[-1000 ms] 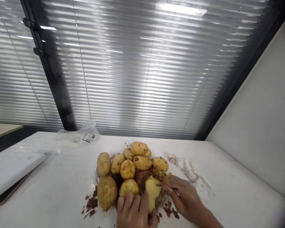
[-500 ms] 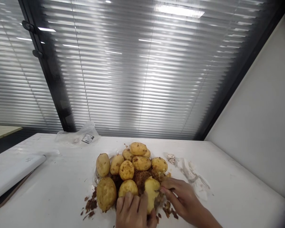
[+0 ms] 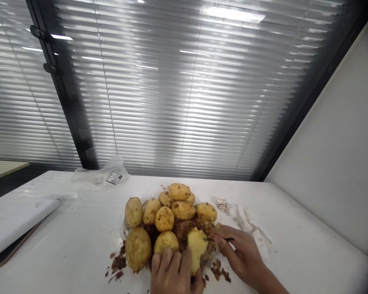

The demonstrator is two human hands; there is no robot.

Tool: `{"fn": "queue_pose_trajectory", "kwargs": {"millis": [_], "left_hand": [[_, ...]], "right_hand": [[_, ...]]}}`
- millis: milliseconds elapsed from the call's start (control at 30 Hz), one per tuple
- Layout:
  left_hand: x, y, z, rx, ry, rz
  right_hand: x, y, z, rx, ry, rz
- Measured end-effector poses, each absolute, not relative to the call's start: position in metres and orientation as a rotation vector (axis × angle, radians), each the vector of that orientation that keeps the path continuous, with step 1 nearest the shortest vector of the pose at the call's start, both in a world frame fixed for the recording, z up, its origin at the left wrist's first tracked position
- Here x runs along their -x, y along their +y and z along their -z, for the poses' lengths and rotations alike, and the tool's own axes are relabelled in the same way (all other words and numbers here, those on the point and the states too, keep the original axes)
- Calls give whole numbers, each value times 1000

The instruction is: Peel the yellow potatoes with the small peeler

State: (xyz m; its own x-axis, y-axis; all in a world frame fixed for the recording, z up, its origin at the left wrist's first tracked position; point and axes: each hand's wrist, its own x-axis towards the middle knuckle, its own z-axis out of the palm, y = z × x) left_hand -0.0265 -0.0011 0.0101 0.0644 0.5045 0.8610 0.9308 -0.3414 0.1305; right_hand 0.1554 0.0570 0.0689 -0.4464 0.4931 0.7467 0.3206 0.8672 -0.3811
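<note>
My left hand [image 3: 171, 271] is closed around a peeled, pale yellow potato [image 3: 196, 247], which it holds upright at the near side of the pile. My right hand [image 3: 241, 252] pinches a thin dark tool [image 3: 229, 239]; its tip is at the peeled potato's upper right side. The tool's exact kind is too small to make out. Close to my left fingers lie a round potato [image 3: 166, 241] and a larger unpeeled potato [image 3: 138, 249]. Several more potatoes [image 3: 164, 219] with brown-flecked skins sit behind, around a mound of brown peelings [image 3: 184, 229].
Loose scraps of peel [image 3: 119, 261] lie on the white table [image 3: 79, 245]. A clear plastic bag [image 3: 101, 176] with a label is at the back left, a white flat device [image 3: 21, 222] at the left edge. Crumpled tissue [image 3: 248, 222] lies to the right; blinds [image 3: 178, 102] rise behind.
My right hand has shifted slightly to the right with the tool, so more of the tool shows. My left hand and the peeled potato stay nearly in place.
</note>
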Motion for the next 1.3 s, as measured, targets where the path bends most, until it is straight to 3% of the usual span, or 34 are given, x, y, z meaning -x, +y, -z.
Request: {"fn": "queue_pose_trajectory", "kwargs": {"millis": [467, 900, 1067, 1300], "left_hand": [[27, -2, -10, 1914, -1450, 1195], [27, -1, -8, 1908, -1460, 1230], [27, -1, -10, 1894, -1428, 1232], [26, -1, -9, 1907, -1452, 1221]], "right_hand": [[-157, 57, -74, 641, -2058, -153], [-157, 57, -75, 666, -2084, -375], [-158, 58, -71, 608, -2070, -180], [-158, 57, -70, 581, -2156, -204]]}}
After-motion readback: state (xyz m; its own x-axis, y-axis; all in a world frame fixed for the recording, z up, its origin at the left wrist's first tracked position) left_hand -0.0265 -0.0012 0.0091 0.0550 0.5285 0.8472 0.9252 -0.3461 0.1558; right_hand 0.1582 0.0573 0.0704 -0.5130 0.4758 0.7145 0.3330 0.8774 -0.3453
